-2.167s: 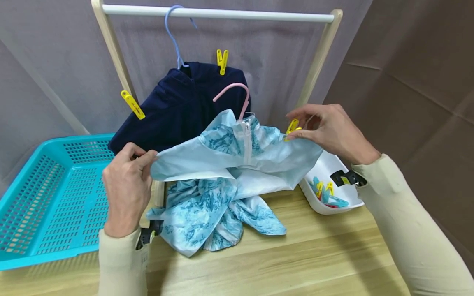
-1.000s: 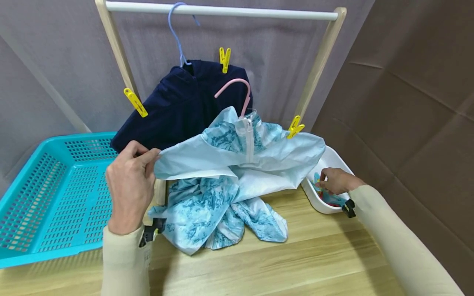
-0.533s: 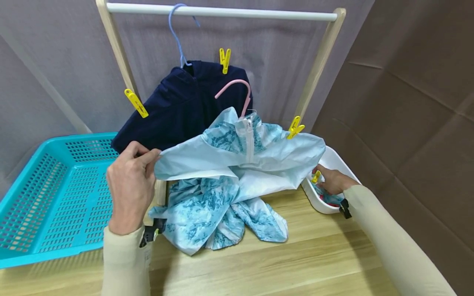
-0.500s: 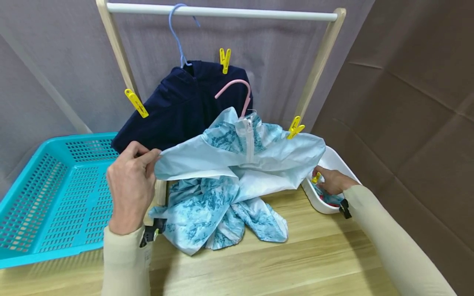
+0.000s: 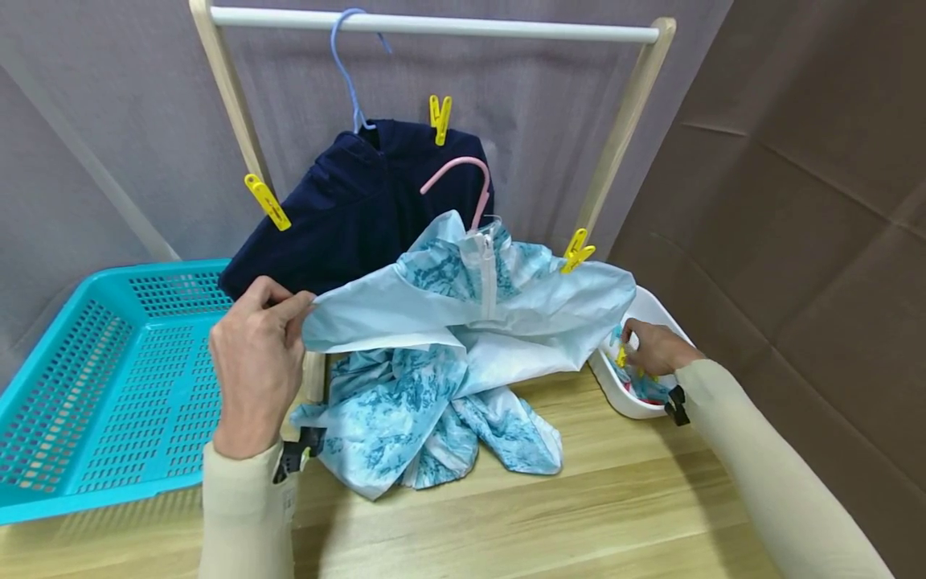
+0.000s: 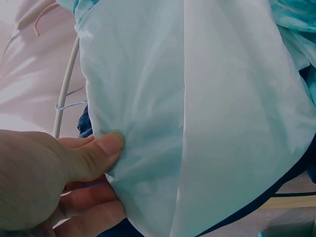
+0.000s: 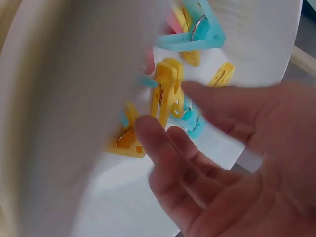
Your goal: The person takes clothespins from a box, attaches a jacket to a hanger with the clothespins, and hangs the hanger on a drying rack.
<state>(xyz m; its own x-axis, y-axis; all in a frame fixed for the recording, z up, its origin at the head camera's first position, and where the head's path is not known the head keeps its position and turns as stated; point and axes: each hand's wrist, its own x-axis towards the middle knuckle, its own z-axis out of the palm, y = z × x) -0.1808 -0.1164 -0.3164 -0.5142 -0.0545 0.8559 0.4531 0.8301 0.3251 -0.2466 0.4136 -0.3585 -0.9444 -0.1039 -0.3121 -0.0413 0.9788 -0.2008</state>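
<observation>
A light blue patterned zip jacket (image 5: 405, 402) is on a pink hanger (image 5: 463, 162), with a yellow clothespin (image 5: 576, 251) clipped to its right shoulder. At the jacket's left end, my left hand (image 5: 256, 354) pinches the fabric; the left wrist view shows the thumb on top and the fingers behind. My right hand (image 5: 657, 351) reaches into a white tub (image 5: 665, 310) of clothespins. In the right wrist view its thumb and fingers are spread around a standing yellow clothespin (image 7: 168, 91), thumb tip right at its side. More yellow, teal and red clothespins lie around it.
Behind the jacket a navy garment (image 5: 347, 201) on a blue hanger (image 5: 338, 60) hangs from the rack's white rail (image 5: 506, 28), with two yellow clothespins on it. A turquoise basket (image 5: 101, 498) stands on the left of the wooden table (image 5: 550, 531).
The right hand has left the clothespin on the jacket's shoulder and gone down into the white tub, where its fingers have shifted among the clothespins. The left hand keeps its pinch.
</observation>
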